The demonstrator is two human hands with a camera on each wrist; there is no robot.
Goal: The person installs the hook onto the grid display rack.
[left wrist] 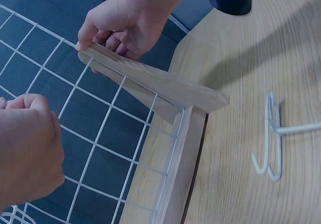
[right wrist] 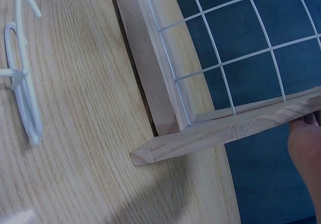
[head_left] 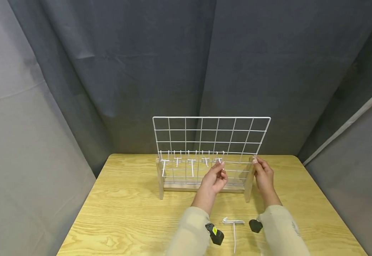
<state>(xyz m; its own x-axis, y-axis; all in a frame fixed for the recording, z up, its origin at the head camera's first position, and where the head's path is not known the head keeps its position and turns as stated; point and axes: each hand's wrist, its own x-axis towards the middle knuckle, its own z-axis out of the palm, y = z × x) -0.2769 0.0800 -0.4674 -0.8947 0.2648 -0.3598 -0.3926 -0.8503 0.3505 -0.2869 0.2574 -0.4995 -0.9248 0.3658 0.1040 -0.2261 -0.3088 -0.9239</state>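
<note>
A white wire grid panel (head_left: 241, 142) stands upright in a wooden stand (head_left: 205, 188). Several white wire hooks (head_left: 192, 168) hang in a row from one of its bars. My left hand (head_left: 214, 181) pinches the rightmost hook (head_left: 218, 159) of that row with thumb and fingertips; the left wrist view shows its curled fingers from behind, hiding the contact. At the right end, my right hand (head_left: 264, 176) grips the top of the stand's wooden upright (left wrist: 150, 76), where the grid's edge meets it.
One more white wire hook (head_left: 234, 222) lies on the wood-grain table (head_left: 125, 220), in front of the stand between my forearms. Dark grey curtains (head_left: 141, 71) hang behind the table, with lighter cloth at both sides.
</note>
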